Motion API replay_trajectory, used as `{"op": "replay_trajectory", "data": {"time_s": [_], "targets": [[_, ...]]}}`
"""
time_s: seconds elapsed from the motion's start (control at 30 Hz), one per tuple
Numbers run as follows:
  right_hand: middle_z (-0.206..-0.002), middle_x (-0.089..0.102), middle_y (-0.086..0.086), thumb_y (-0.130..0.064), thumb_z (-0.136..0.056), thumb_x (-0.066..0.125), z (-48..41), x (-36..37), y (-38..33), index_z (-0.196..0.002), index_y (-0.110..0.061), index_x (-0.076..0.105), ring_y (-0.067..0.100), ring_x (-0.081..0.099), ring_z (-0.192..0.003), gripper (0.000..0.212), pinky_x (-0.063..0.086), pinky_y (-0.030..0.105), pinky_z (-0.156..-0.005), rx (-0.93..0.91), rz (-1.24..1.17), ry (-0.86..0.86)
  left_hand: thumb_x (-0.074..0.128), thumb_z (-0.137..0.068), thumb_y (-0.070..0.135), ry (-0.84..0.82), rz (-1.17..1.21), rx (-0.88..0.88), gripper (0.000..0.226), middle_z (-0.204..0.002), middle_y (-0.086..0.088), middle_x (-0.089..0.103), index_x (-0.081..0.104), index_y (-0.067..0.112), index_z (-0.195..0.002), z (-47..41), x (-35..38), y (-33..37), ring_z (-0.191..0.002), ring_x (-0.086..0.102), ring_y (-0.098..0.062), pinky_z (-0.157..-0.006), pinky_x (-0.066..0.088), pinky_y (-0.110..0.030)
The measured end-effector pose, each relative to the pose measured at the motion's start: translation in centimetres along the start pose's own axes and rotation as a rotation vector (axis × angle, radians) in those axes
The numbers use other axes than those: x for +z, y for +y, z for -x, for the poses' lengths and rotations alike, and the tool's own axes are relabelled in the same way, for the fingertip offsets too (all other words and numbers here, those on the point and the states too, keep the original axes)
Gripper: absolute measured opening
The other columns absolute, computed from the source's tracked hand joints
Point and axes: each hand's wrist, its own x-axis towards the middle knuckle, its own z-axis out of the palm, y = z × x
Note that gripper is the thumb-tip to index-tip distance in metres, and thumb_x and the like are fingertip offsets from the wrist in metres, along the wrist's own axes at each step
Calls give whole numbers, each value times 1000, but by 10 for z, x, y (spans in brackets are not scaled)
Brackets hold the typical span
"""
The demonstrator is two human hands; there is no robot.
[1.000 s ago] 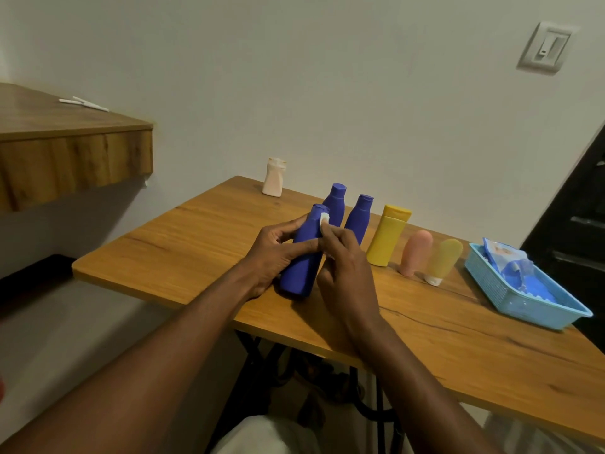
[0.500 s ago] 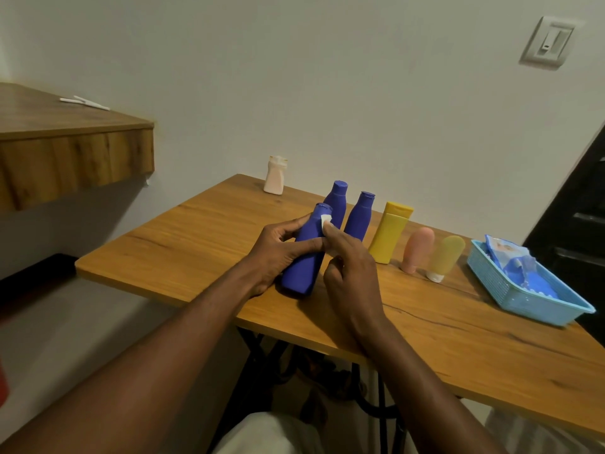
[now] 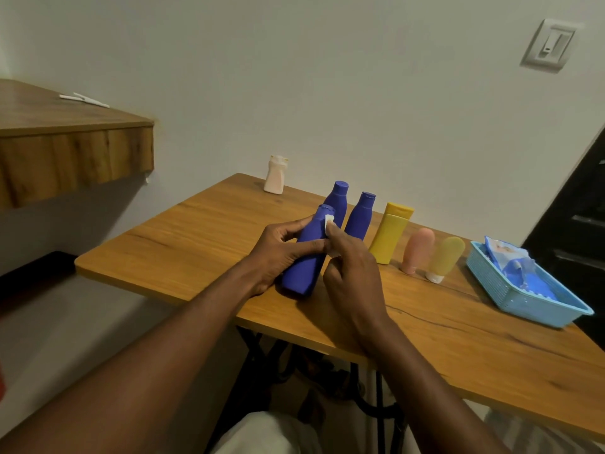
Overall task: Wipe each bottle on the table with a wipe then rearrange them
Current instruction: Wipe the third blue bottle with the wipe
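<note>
Left hand (image 3: 278,253) has a full wrap-around grip on the tall dark blue plastic bottle (image 3: 306,260), with the fingers curled across its middle and the thumb up near the neck. The bottle's tilted, and its base looks to be resting on the wooden bench (image 3: 183,244) near the front edge. The right hand (image 3: 353,280) grip is a tight pinch on a small folded white wipe (image 3: 329,221), pressed to the bottle's shoulder just under the cap. Standing in a row behind are a second dark blue bottle (image 3: 339,198), a third dark blue bottle (image 3: 359,217), a yellow flip-cap bottle (image 3: 391,237), a pink tube (image 3: 417,250) and a pale yellow tube (image 3: 446,257). A light blue plastic basket (image 3: 510,296) sits off to the right.
</note>
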Motion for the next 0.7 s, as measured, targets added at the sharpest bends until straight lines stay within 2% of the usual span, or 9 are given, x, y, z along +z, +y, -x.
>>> {"op": "replay_trajectory", "data": {"time_s": [0.07,0.13,0.2,0.3,0.33,0.43,0.5,0.6,0.7], "targets": [[-140,56,5,-5,-97,52,-5,2,-1,-160,-23,26,14,52,-122,71,46,29,-102,49,11,-85,85,-86,24,-18,7,-9,58,-126,8,74,66,33,-140,0,0,0,-110,73,-22,-90,64,-42],[-145,53,4,-5,-96,55,-7,6,-2,-161,-24,21,14,52,-127,76,46,32,-108,107,-53,-109,85,-85,24,-26,11,-6,57,-127,7,74,67,32,-139,1,1,0,-111,73,-23,-91,63,-42],[-143,57,2,-6,-97,56,-7,8,-3,-158,-23,33,7,54,-123,67,46,27,-107,145,-145,-67,85,-86,22,-23,22,-9,57,-126,6,74,67,30,-139,1,0,1,-110,74,-23,-89,64,-40],[-123,65,-14,-9,-97,61,-3,6,-3,-140,-19,58,-14,56,-102,44,45,4,-89,157,-202,44,84,-87,21,-20,31,-4,55,-123,4,75,67,28,-139,1,0,1,-105,75,-21,-85,63,-37],[-118,66,-16,-9,-97,62,-4,4,1,-133,-20,64,-15,58,-99,38,49,6,-86,159,-215,82,84,-87,23,-16,21,-2,55,-124,4,75,67,28,-139,1,0,0,-106,74,-22,-85,63,-37],[-108,74,-7,-4,-94,64,-8,-1,15,-116,-18,72,3,68,-99,27,60,30,-86,199,-307,230,86,-85,26,2,2,-8,58,-127,2,73,67,29,-140,-1,0,-1,-104,73,-21,-81,63,-35],[-103,74,-2,-3,-93,66,-16,-7,18,-106,-17,71,8,71,-95,20,61,32,-82,274,-466,307,87,-85,26,19,16,-25,58,-125,2,73,67,30,-139,-2,0,-1,-97,73,-15,-76,61,-32],[-101,72,1,-4,-93,68,-29,-18,12,-96,-14,69,7,71,-91,12,59,25,-70,346,-679,335,87,-84,27,22,19,-36,56,-122,2,75,69,30,-137,-2,0,-2,-94,72,-12,-74,60,-30],[-102,71,2,-5,-93,69,-39,-17,10,-95,-15,70,19,71,-97,10,63,38,-76,390,-775,284,87,-83,27,14,16,-35,53,-122,-1,75,71,30,-133,-3,0,-2,-96,71,-16,-75,59,-30]]}}
